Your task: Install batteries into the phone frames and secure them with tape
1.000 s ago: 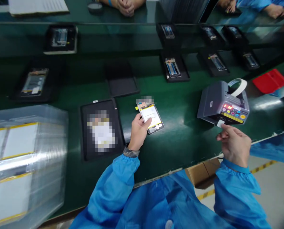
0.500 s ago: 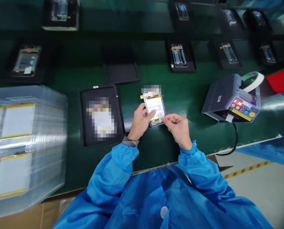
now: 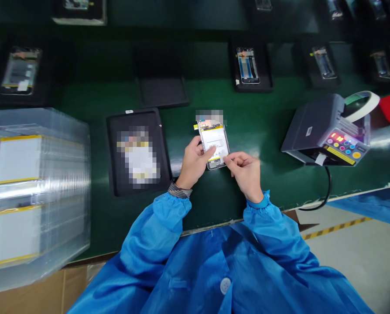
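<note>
My left hand (image 3: 192, 162) grips an open phone body (image 3: 214, 141) with a white battery face, held just above the green belt (image 3: 263, 126). The thumb lies across the phone's lower left. My right hand (image 3: 244, 171) is pinched at the phone's lower right corner, fingertips pressed on the battery edge; a small piece of tape between them is too small to make out. Both sleeves are blue.
A black tray (image 3: 116, 161) lies left of the phone. A stack of clear trays with white batteries (image 3: 34, 187) fills the left. A grey tape dispenser (image 3: 326, 131) stands at the right, cable trailing off the edge. Other black trays with phones (image 3: 250, 65) line the back.
My right hand came from the tape dispenser's outlet to the phone's lower right corner and now pinches there. The left hand kept hold of the phone. My view tilted downward.
</note>
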A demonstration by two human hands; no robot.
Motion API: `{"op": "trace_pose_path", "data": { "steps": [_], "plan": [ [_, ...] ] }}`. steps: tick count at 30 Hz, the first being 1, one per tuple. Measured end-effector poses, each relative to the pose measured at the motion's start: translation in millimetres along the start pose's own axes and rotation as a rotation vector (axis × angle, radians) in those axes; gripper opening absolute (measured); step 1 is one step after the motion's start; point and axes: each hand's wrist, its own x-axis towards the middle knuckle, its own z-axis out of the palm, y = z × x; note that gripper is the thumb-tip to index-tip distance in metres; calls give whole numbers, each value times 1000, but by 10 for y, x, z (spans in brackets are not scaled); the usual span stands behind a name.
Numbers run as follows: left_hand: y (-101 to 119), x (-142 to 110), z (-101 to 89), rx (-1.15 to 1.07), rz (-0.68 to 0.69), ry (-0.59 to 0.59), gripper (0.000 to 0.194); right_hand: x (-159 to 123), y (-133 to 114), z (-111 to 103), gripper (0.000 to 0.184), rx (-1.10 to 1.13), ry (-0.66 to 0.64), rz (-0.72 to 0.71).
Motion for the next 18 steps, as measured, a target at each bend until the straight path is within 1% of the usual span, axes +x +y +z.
{"op": "trace_pose_path", "data": {
  "steps": [5,9,12,14,15,16,18],
  "plan": [
    [3,-4,6,5,0,0,55,-18,-17,25,34,-37,15,-6],
    [-1,-8,5,6,2,14,53,-26,-14,29,35,-45,-11,12],
    [-3,-5,3,3,-1,14,54,-7,-8,10,34,-47,0,-16],
    [0,-2,0,-9,-8,4,56,28,-9,-13,41,-25,8,-44],
    [4,-2,-2,-15,-11,-1,57,53,-12,-27,47,-3,-12,-43],
    [8,-2,-5,-17,-14,-7,58,82,-18,-41,52,23,-65,-25],
    [17,-3,-10,-9,-13,-15,59,150,-34,-68,53,70,-238,53]
  ]
}}
